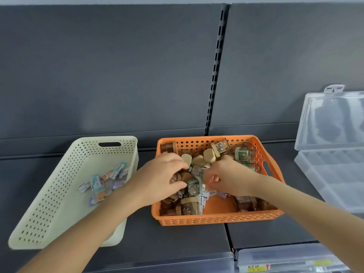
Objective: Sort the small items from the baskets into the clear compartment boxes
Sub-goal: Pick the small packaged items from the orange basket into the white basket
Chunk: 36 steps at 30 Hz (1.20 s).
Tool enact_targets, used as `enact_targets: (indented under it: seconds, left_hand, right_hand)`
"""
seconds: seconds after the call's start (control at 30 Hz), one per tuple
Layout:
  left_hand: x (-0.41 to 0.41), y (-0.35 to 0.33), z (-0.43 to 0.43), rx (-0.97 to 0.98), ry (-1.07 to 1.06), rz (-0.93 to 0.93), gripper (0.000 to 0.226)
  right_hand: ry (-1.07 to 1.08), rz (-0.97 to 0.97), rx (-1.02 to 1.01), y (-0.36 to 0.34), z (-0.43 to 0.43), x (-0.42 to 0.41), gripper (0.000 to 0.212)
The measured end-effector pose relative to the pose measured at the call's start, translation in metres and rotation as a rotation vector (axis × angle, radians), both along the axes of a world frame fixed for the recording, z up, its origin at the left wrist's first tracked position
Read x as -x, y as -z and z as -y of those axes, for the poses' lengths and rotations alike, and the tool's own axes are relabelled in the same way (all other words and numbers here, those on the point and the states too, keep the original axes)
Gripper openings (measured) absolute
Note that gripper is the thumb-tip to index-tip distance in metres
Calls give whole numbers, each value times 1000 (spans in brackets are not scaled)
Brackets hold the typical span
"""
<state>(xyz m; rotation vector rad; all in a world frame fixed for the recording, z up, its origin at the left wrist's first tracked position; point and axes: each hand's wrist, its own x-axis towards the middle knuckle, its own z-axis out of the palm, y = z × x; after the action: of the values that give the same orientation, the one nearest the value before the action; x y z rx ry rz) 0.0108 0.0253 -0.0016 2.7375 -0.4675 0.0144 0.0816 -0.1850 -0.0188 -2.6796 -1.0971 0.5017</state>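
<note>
An orange perforated basket (216, 218) on the dark shelf holds several small brown and green stamp-like boxes with tan caps (220, 147). Both my hands reach into it. My left hand (160, 177) curls its fingers and thumb round a small greenish box (194, 186) in the middle of the pile. My right hand (226, 179) has its fingers curled down among the boxes; what they hold is hidden. To the left lies a cream perforated basket (59, 194) with several small pastel items (102, 184). A clear compartment box (332, 174) stands open at the right.
The clear box's lid (332, 119) leans up against the dark back panel (118, 75). Below the shelf's front edge, clear plastic drawers with a yellow label (258, 268) show. Bare shelf lies between the two baskets and in front of them.
</note>
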Motion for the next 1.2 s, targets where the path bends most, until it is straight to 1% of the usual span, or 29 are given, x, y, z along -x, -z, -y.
enact_targets:
  seconds: [0.13,0.3,0.47,0.57,0.67,0.77,0.87,0.93,1.0,1.07,1.2]
  left_hand:
    - [-1,6,4,-5,-25,1,44]
    - [-1,9,5,-1,-53,0,44]
    - [1,10,4,7,-67,3,44]
    - [1,10,4,5,-66,3,42]
    - [1,9,3,2,-67,1,43]
    - [1,7,6,-6,-51,1,42]
    - [1,6,11,-13,-22,-8,40]
    - [0,7,15,-14,3,-21,40]
    - [-2,8,18,-14,20,-35,40]
    - [-3,8,20,-23,30,-43,40]
    - [-6,10,21,-36,36,-44,40]
  right_hand:
    - [-61,87,70,12,2,2,13]
    - [-153,251,312,21,-10,9,19]
    - [-169,335,374,22,-13,11,17]
    - [-126,320,321,23,-11,13,22]
    - [-25,232,157,17,-4,9,24]
    - [89,86,-53,4,6,3,11]
    - [150,94,-175,-6,12,1,3]
    - [190,83,-226,-8,16,1,7]
    - [198,102,-229,-8,19,2,18]
    - [174,138,-175,-6,19,2,27]
    - [111,134,-26,-3,14,7,28]
